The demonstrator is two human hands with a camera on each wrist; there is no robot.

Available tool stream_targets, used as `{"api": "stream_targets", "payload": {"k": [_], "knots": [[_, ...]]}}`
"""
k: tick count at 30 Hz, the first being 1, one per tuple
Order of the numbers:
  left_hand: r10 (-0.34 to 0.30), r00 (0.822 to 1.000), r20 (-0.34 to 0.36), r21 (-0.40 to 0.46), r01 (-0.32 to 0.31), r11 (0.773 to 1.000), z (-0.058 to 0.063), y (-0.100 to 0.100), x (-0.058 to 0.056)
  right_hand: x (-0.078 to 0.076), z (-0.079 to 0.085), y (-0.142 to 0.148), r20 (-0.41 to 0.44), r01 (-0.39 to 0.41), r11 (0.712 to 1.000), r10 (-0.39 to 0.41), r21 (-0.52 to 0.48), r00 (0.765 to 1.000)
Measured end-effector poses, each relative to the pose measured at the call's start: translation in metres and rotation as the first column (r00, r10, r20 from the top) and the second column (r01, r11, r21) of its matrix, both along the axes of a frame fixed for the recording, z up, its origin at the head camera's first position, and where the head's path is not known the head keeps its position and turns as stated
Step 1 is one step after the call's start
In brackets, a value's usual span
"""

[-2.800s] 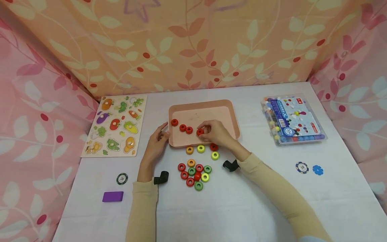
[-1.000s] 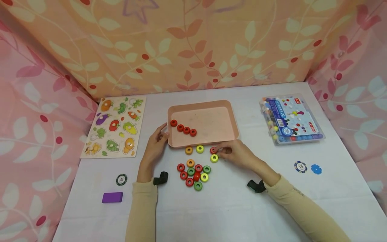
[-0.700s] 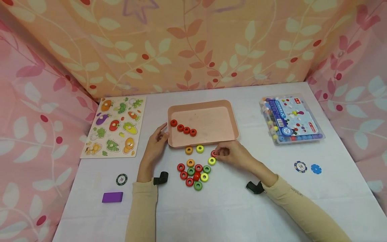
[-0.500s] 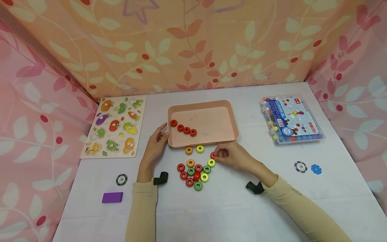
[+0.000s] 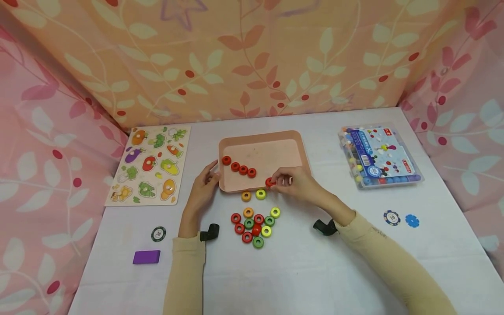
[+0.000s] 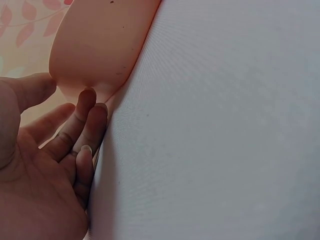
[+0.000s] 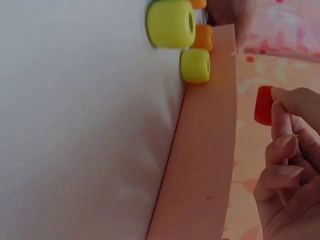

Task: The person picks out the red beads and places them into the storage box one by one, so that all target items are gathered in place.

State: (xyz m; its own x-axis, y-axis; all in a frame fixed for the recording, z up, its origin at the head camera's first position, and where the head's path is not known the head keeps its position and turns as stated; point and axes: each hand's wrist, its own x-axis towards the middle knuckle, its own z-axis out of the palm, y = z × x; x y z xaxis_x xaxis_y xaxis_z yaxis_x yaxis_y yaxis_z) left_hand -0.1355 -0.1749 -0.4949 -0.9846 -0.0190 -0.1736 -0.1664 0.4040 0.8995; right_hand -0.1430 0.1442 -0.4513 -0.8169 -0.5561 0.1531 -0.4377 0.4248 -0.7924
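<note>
- Our right hand [image 5: 297, 183] pinches a red bead [image 7: 263, 106] above the tray [image 5: 275, 153]'s near side, fingertips-only, probably for fine placement.
- Our left hand [image 5: 202, 188] touches its left wall, fingers loosely extended; likely steadying.
- Near rim: a yellow bead [image 7: 192, 66] crowds it.
- Rightward, the plastic box [image 5: 382, 153] sits well apart; moving room looks ample.
</note>
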Motion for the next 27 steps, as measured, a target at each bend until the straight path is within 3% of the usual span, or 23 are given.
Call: {"api": "stream_targets", "payload": {"k": [5, 13, 22, 27], "knots": [[0.007, 1.0, 0.001, 0.002, -0.007, 1.0, -0.001, -0.001, 0.001, -0.022, -0.002, -0.01, -0.021, 0.061, 0.998, -0.061, 0.025, 0.998], [0.005, 1.0, 0.004, -0.007, -0.005, 1.0, 0.0, 0.0, 0.001, -0.04, -0.009, -0.028, 0.1, 0.11, 0.978, -0.13, 0.178, 0.987], [0.002, 1.0, -0.001, -0.003, -0.002, 1.0, 0.001, 0.0, 0.0, -0.044, -0.022, -0.046, 0.1, 0.078, 0.987, -0.093, 0.14, 0.991], [-0.003, 1.0, -0.014, 0.004, 0.003, 1.0, 0.001, 0.0, -0.001, -0.043, -0.021, -0.048, 0.109, 0.004, 0.991, -0.019, 0.131, 0.994]]}}
